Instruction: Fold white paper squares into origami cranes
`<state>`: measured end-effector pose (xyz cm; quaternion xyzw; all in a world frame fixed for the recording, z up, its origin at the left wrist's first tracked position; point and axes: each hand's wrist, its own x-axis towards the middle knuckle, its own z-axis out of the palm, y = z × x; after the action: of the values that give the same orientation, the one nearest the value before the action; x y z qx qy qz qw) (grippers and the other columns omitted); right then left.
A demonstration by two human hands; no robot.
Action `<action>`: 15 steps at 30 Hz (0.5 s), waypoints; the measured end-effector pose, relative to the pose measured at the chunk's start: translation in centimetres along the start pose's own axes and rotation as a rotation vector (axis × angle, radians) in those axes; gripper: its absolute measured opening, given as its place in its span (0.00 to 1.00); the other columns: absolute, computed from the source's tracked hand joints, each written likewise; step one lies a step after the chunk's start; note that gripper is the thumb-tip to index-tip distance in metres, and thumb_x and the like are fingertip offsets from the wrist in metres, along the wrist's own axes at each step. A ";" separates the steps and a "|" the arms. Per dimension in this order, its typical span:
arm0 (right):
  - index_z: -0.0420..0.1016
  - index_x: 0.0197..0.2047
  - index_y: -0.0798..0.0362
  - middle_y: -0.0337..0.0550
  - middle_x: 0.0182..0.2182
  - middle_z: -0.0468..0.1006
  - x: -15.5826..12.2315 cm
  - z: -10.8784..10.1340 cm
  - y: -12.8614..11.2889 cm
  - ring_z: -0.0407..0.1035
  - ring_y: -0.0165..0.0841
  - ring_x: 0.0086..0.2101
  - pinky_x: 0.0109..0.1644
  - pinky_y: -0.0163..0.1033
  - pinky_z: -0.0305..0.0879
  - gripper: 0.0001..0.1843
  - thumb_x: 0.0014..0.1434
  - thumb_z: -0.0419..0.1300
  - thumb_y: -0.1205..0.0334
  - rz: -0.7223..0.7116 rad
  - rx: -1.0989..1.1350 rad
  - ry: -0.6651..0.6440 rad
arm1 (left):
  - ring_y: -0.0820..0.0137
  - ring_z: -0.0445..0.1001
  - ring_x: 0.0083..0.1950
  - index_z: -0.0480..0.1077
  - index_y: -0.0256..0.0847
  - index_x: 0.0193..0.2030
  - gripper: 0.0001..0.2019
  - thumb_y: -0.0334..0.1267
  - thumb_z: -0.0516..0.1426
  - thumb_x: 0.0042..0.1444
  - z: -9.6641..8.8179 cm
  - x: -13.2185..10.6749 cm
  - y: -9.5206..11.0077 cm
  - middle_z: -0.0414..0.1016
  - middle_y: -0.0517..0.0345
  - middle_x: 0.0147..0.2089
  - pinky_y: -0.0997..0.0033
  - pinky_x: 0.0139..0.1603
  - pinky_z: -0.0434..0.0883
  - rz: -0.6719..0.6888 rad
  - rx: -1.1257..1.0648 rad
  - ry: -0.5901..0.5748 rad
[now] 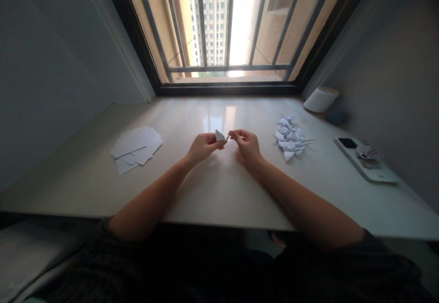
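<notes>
A small white folded-paper figure, which looks like an origami crane, is held just above the white tabletop. My left hand is closed around its body, with the thumb along the near side. At its right end, a thin pointed tip is pinched between the thumb and fingertips of my right hand. Part of the paper is hidden by the fingers. To the right lies a heap of white folded paper cranes, and to the left a loose stack of white paper sheets.
A phone with a round grip on its back lies at the right of the table. Behind it, a white cylindrical object sits by the wall. A barred window borders the far edge.
</notes>
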<state>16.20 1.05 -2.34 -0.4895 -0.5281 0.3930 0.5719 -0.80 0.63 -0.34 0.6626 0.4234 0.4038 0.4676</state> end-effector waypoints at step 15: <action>0.82 0.28 0.51 0.42 0.27 0.82 0.2 -0.9 -1.5 0.76 0.38 0.35 0.47 0.43 0.67 0.16 0.48 0.66 0.46 0.013 0.022 -0.103 | 0.69 0.75 0.32 0.77 0.34 0.34 0.15 0.45 0.66 0.45 0.2 -0.1 0.4 0.79 0.52 0.30 0.67 0.40 0.70 -0.067 -0.148 0.093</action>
<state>17.04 0.79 -0.79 -0.4659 -0.5492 0.4272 0.5466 -0.58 0.45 0.02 0.5922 0.4355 0.4486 0.5082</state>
